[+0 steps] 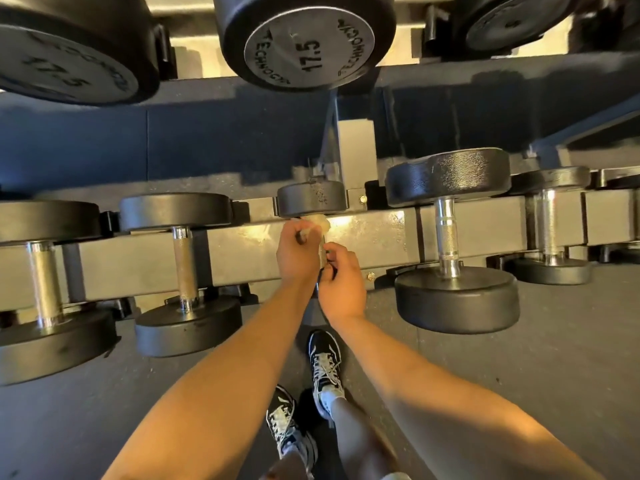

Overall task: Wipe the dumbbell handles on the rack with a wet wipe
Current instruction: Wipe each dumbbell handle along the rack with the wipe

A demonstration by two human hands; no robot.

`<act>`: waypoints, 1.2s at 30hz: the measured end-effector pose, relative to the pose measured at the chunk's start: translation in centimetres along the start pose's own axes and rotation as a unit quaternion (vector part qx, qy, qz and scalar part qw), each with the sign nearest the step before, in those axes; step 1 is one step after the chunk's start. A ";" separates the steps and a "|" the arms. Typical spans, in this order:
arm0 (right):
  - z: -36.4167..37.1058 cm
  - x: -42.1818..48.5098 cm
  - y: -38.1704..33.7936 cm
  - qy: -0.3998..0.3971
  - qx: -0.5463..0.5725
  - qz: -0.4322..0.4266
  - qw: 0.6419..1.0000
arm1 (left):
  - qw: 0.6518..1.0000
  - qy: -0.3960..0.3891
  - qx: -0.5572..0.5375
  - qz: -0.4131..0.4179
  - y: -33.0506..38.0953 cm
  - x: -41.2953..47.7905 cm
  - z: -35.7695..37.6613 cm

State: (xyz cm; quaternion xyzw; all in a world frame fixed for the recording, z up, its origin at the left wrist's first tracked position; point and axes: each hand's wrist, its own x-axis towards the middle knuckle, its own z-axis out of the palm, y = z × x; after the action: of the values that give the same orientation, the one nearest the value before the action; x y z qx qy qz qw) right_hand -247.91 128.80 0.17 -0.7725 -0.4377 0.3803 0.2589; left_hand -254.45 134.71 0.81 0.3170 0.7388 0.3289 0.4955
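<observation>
**Both hands at the small middle dumbbell**

Head view: the left hand (297,252) pinches a crumpled wet wipe (320,223) against the far end of a dumbbell handle (323,252), just below the small dumbbell's far head (311,199). The right hand (342,277) curls its fingers round the near end of the same handle. This dumbbell lies across the lower rack rail (374,237), between larger dumbbells on either side. A 17.5 dumbbell (308,43) sits on the tier above.
</observation>
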 end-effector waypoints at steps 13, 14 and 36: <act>0.4 0.0 0.7 0.021 0.022 -0.010 0.999 | 1.000 0.001 0.005 0.020 -0.5 -0.1 -1.9; 0.4 0.0 0.8 0.027 0.025 -0.011 0.999 | 1.000 0.008 -0.017 0.008 0.2 0.4 -1.5; -0.3 -2.2 0.7 0.021 0.084 0.041 0.995 | 0.990 -0.079 0.099 0.055 -1.7 -2.2 -3.8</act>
State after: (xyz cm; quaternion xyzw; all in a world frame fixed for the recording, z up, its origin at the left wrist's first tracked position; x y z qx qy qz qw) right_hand -248.06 126.47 0.61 -0.7730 -0.3662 0.4103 0.3162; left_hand -257.53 131.30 1.75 0.4297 0.7077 0.2547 0.4996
